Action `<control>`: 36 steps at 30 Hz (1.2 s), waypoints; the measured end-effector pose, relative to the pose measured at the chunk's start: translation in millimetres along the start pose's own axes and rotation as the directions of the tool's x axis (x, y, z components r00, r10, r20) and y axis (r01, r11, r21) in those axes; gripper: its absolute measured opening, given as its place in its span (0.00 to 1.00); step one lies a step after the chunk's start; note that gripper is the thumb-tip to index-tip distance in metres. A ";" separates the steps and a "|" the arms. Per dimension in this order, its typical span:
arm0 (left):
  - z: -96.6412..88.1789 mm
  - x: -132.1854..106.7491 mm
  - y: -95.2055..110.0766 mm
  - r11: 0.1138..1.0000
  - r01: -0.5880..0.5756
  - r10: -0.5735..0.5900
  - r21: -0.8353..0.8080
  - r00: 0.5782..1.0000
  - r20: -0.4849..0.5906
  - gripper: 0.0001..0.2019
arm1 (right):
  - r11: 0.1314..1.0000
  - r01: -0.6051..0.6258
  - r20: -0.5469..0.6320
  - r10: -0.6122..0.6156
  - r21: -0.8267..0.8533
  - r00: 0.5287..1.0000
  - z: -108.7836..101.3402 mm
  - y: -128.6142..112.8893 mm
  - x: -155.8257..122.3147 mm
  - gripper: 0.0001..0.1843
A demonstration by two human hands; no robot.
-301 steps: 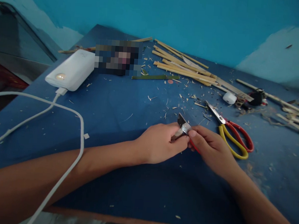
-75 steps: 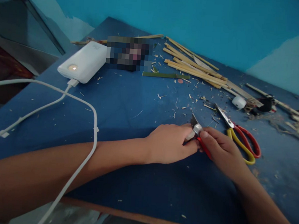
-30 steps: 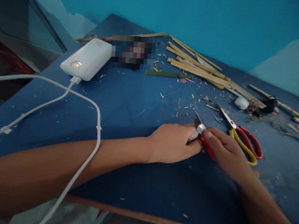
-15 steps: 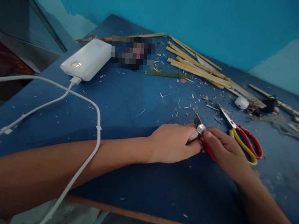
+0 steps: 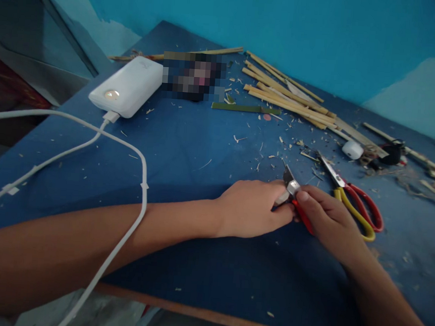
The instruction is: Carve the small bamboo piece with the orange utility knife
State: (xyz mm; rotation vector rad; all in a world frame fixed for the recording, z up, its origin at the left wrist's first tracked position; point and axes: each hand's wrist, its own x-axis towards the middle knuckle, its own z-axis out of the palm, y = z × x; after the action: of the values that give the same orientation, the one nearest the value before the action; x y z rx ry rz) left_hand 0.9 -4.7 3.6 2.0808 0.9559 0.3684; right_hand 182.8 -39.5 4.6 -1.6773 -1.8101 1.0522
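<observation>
My right hand [image 5: 327, 218] is closed around a red-handled craft knife [image 5: 303, 216]. Its short dark blade and silver collar point up and away, right by the fingertips of my left hand [image 5: 249, 207]. That left hand is closed palm down, pinching a small pale piece [image 5: 282, 197] whose far part is hidden by the fingers; it looks like a bit of split cane. Just beyond my right hand lie scissors [image 5: 356, 202] with red and yellow handles, blades pointing away.
Bamboo strips [image 5: 289, 98] and a green strip [image 5: 243, 107] lie near the wall, amid scattered shavings. At left a white power bank [image 5: 128, 87] has a cable [image 5: 145, 163] running across my left forearm. A blurred-out object [image 5: 197, 77], a white earbud case [image 5: 352, 149] and the blue table's edge [image 5: 207, 315] also show.
</observation>
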 end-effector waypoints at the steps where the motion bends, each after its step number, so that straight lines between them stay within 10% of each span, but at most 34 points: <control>1: 0.0 -0.1 0.3 1.000 0.005 -0.005 0.000 1.000 0.007 0.11 | 1.000 0.002 -0.001 -0.002 0.000 1.000 -0.1 -0.1 0.1 0.16; 36: -1.3 -0.4 1.2 1.000 -0.015 0.015 0.009 1.000 -0.001 0.10 | 0.999 0.025 -0.012 -0.025 -0.044 1.000 -0.2 -1.7 0.1 0.17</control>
State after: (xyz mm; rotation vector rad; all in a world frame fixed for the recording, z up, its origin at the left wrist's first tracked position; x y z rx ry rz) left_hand 0.5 -4.8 5.4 2.0966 0.9445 0.3735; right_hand 181.9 -39.3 6.1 -1.6785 -1.8538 0.9958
